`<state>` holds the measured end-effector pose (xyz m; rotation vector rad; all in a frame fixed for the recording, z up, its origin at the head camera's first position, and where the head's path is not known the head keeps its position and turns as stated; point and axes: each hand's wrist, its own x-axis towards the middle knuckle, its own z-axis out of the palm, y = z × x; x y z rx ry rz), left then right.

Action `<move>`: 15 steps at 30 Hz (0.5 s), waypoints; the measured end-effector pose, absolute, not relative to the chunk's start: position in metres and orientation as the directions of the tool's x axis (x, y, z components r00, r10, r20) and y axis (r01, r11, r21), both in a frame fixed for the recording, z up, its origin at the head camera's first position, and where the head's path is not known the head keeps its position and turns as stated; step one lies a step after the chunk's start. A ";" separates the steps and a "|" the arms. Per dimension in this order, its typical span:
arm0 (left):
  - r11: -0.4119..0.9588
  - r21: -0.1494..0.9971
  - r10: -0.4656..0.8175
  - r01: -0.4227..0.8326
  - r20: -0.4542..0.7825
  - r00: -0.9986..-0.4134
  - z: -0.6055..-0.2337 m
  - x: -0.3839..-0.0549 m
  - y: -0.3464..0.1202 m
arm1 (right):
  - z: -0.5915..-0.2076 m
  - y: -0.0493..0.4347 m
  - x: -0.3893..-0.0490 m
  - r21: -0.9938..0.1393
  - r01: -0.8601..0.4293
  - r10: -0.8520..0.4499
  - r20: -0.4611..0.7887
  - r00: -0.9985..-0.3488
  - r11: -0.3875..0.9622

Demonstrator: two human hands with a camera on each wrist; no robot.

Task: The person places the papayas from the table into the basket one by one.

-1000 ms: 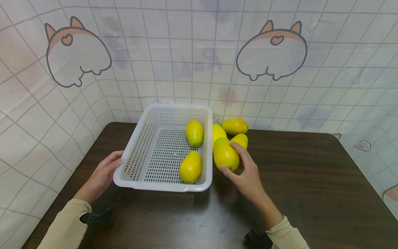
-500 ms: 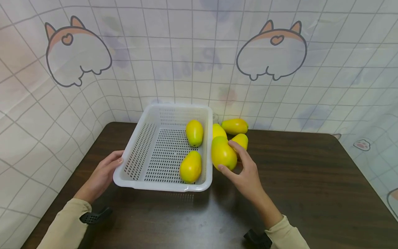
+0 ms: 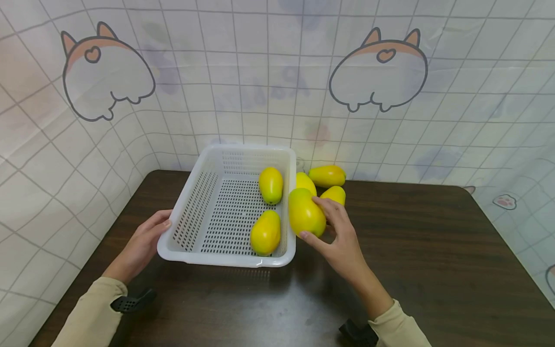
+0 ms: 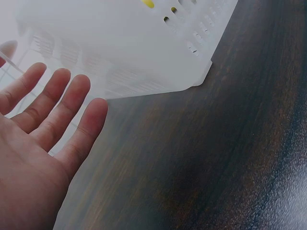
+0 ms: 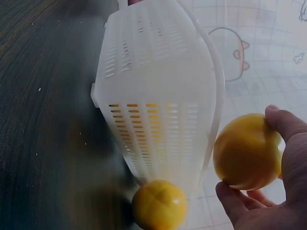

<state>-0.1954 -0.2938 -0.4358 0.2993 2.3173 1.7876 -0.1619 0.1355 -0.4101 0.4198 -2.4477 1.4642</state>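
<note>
A white slotted plastic basket [image 3: 230,260] stands on the table with two yellow papayas, a far one [image 3: 270,185] and a near one [image 3: 265,233], along its right side. My left hand [image 3: 140,246] holds the basket's left rim; in the left wrist view its fingers [image 4: 72,110] extend along the outside of the wall. Over the basket's right rim, my right hand [image 3: 342,241] grips a yellow-green papaya [image 3: 305,214] between thumb and fingers. The right wrist view shows this papaya [image 5: 247,152] raised beside the rim, apart from the table.
Three more papayas lie right of the basket: one against its wall [image 3: 305,183], one at the back [image 3: 327,176], and one [image 3: 335,194] partly behind my right hand. The dark wooden table [image 3: 433,250] meets a patterned cloth wall [image 3: 269,72] behind.
My right hand has moved slightly left with the papaya, bringing it from beside the basket to its right rim. The left hand and basket have stayed in place.
</note>
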 end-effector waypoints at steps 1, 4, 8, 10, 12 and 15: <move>0.249 0.968 0.278 0.037 -0.035 -0.960 -0.436 -0.195 -0.294 | -0.410 0.135 -0.162 -0.810 -0.375 -0.118 0.362 -0.925 0.451; 0.252 0.967 0.278 0.037 -0.036 -0.960 -0.436 -0.195 -0.294 | -0.410 0.135 -0.162 -0.812 -0.379 -0.129 0.360 -0.924 0.444; 0.251 0.967 0.278 0.036 -0.036 -0.960 -0.435 -0.195 -0.294 | -0.409 0.135 -0.162 -0.813 -0.384 -0.136 0.362 -0.922 0.438; 0.251 0.967 0.278 0.037 -0.036 -0.960 -0.435 -0.195 -0.293 | -0.409 0.135 -0.162 -0.809 -0.393 -0.140 0.370 -0.918 0.437; 0.254 0.967 0.277 0.037 -0.036 -0.960 -0.435 -0.194 -0.293 | -0.410 0.135 -0.163 -0.804 -0.405 -0.144 0.382 -0.913 0.436; 0.256 0.966 0.275 0.035 -0.038 -0.961 -0.435 -0.195 -0.293 | -0.411 0.135 -0.163 -0.793 -0.425 -0.148 0.402 -0.904 0.437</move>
